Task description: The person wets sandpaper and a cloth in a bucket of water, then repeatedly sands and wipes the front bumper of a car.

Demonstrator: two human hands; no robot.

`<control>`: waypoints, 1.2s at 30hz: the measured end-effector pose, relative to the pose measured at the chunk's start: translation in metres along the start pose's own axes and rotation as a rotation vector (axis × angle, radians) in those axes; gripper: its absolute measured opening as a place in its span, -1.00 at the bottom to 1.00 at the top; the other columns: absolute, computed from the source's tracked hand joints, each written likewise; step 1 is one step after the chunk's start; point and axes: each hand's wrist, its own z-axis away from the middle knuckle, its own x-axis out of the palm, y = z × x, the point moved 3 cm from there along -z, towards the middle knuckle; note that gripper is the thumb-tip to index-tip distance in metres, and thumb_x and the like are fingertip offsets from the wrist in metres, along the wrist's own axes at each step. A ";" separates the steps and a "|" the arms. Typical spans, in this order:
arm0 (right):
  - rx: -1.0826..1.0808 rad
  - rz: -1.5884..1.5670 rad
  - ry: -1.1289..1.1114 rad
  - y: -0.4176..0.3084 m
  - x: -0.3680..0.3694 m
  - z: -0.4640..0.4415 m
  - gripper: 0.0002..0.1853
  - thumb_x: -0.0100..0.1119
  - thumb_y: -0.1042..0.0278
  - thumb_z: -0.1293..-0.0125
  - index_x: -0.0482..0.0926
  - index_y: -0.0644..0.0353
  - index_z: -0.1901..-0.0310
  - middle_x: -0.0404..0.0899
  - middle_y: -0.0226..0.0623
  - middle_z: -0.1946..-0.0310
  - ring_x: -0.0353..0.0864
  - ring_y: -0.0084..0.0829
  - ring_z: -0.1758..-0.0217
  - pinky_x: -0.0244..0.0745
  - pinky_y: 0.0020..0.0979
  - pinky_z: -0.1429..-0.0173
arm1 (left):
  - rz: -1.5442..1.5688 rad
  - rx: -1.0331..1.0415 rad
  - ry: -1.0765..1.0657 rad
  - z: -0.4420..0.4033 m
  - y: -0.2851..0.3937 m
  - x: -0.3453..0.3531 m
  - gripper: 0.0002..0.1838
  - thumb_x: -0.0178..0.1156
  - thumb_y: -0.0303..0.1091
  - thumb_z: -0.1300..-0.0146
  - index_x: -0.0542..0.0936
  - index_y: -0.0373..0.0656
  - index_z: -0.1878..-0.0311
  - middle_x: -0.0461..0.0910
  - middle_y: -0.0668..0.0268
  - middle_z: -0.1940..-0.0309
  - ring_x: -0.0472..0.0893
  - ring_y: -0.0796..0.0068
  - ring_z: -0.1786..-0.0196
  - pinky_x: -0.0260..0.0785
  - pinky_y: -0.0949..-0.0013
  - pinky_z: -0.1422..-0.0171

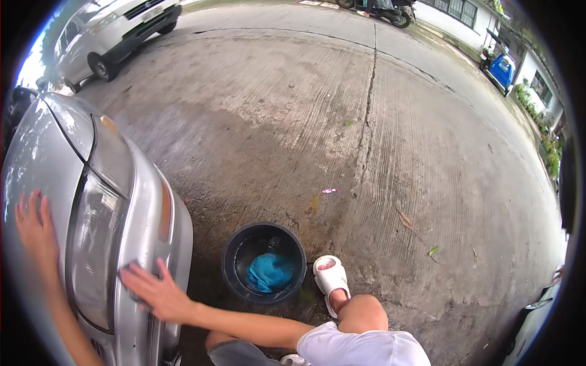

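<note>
My left hand (38,229) rests on the silver car's hood (39,158), its fingers spread and nothing held. A dark sponge (129,268) lies under the fingers of my right hand (155,293), which presses it against the front bumper (141,219) just beside the headlight (94,244). Most of the sponge is covered by the fingers, so its full shape is hidden. Right of the bumper, a black bucket (231,277) stands on the ground with water and a blue cloth (265,272) inside.
My foot in a white slipper (329,282) is close to the bucket's right side. Around them is cracked concrete pavement (274,122) with scattered leaves and a small pink wrapper (329,191). Farther off are a white van (116,27), a motorcycle (390,12) and a blue vehicle (502,70).
</note>
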 end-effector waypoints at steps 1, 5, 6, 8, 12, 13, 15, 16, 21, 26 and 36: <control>0.001 0.020 0.088 0.013 -0.012 -0.013 -0.18 0.15 0.35 -0.29 0.04 0.13 -0.56 -0.01 -0.26 -0.60 -0.14 -0.18 -0.68 -0.33 0.41 -0.53 | -0.006 0.004 -0.001 0.000 -0.004 0.003 -0.57 0.00 0.02 -0.50 0.55 0.05 -0.27 0.34 0.14 -0.43 0.17 0.06 -0.54 0.08 0.04 -0.55; 0.153 0.088 0.272 0.048 -0.051 -0.056 -0.28 0.08 0.31 -0.37 0.10 0.24 -0.52 0.00 -0.21 -0.59 -0.15 -0.14 -0.68 -0.31 0.36 -0.55 | 0.015 0.039 0.053 0.002 -0.006 0.010 -0.57 -0.01 0.03 -0.51 0.55 0.07 -0.28 0.34 0.14 -0.43 0.18 0.05 -0.54 0.07 0.05 -0.56; 0.151 0.082 0.238 0.033 -0.039 -0.043 -0.25 0.12 0.28 -0.35 0.09 0.22 -0.53 -0.02 -0.23 -0.60 -0.17 -0.15 -0.68 -0.30 0.37 -0.54 | 0.017 0.031 0.061 0.001 -0.005 0.008 -0.57 -0.02 0.03 -0.51 0.55 0.07 -0.28 0.35 0.14 -0.43 0.18 0.04 -0.54 0.07 0.05 -0.56; 0.094 0.032 0.027 -0.026 0.009 0.005 -0.19 0.18 0.24 -0.31 0.07 0.17 -0.54 -0.05 -0.26 -0.61 -0.19 -0.19 -0.69 -0.29 0.38 -0.54 | 0.015 0.011 0.040 0.001 -0.001 0.000 -0.57 -0.01 0.03 -0.50 0.55 0.08 -0.28 0.35 0.13 -0.42 0.18 0.03 -0.54 0.07 0.04 -0.56; -0.096 -0.142 -0.082 -0.046 0.050 0.041 -0.13 0.23 0.17 -0.24 0.09 0.09 -0.55 -0.06 -0.28 -0.62 -0.17 -0.25 -0.69 -0.34 0.35 -0.56 | 0.010 0.008 0.019 0.002 -0.006 0.007 -0.54 -0.01 0.09 -0.49 0.55 0.11 -0.28 0.38 0.11 -0.41 0.19 0.00 -0.53 0.05 0.02 -0.56; -0.054 -0.077 0.030 -0.026 0.031 0.026 -0.14 0.22 0.25 -0.24 0.08 0.07 -0.55 -0.06 -0.26 -0.62 -0.15 -0.22 -0.69 -0.35 0.35 -0.55 | -0.001 0.020 0.029 0.001 -0.005 0.006 -0.53 -0.01 0.11 -0.48 0.56 0.11 -0.28 0.40 0.11 -0.40 0.20 0.00 -0.53 0.05 0.02 -0.56; 0.186 -0.033 0.214 0.024 -0.015 -0.018 -0.16 0.11 0.40 -0.30 -0.04 0.16 -0.58 -0.10 -0.15 -0.62 -0.21 -0.07 -0.69 -0.39 0.37 -0.54 | -0.032 0.039 0.025 0.000 0.003 -0.003 -0.51 -0.02 0.15 -0.46 0.58 0.13 -0.27 0.43 0.10 -0.37 0.23 -0.02 -0.51 0.05 0.01 -0.56; 0.277 -0.109 0.325 0.052 -0.028 -0.042 -0.21 0.01 0.37 -0.40 -0.10 0.21 -0.58 -0.18 -0.12 -0.63 -0.29 -0.03 -0.69 -0.42 0.35 -0.55 | -0.024 0.032 0.010 0.001 0.011 -0.013 -0.52 -0.01 0.15 -0.46 0.59 0.13 -0.25 0.44 0.09 -0.36 0.24 -0.04 -0.50 0.07 0.01 -0.55; 0.289 -0.196 0.253 0.022 0.003 -0.013 -0.25 -0.14 0.14 -0.50 -0.15 0.27 -0.58 -0.30 0.07 -0.62 -0.41 0.13 -0.67 -0.53 0.39 -0.52 | -0.014 0.020 0.009 0.010 0.019 -0.029 -0.52 0.01 0.19 -0.43 0.60 0.19 -0.23 0.46 0.10 -0.33 0.27 -0.07 -0.47 0.11 -0.02 -0.52; 0.390 -0.232 0.258 0.043 -0.022 -0.043 -0.25 -0.16 0.17 -0.53 -0.22 0.18 -0.60 -0.43 -0.13 -0.65 -0.49 0.01 -0.69 -0.59 0.33 -0.54 | -0.030 0.039 0.024 0.002 0.009 -0.009 -0.50 0.00 0.19 -0.44 0.58 0.15 -0.26 0.42 0.14 -0.37 0.23 -0.01 -0.50 0.07 0.00 -0.55; 0.419 -0.188 0.228 0.063 -0.034 -0.041 -0.29 -0.27 0.09 -0.58 -0.26 0.04 -0.61 -0.37 -0.24 -0.66 -0.36 -0.11 -0.70 -0.39 0.28 -0.57 | 0.005 0.087 0.069 -0.003 -0.011 0.015 -0.55 0.00 0.02 -0.51 0.55 0.02 -0.29 0.40 0.11 -0.38 0.25 0.04 -0.49 0.10 0.09 -0.54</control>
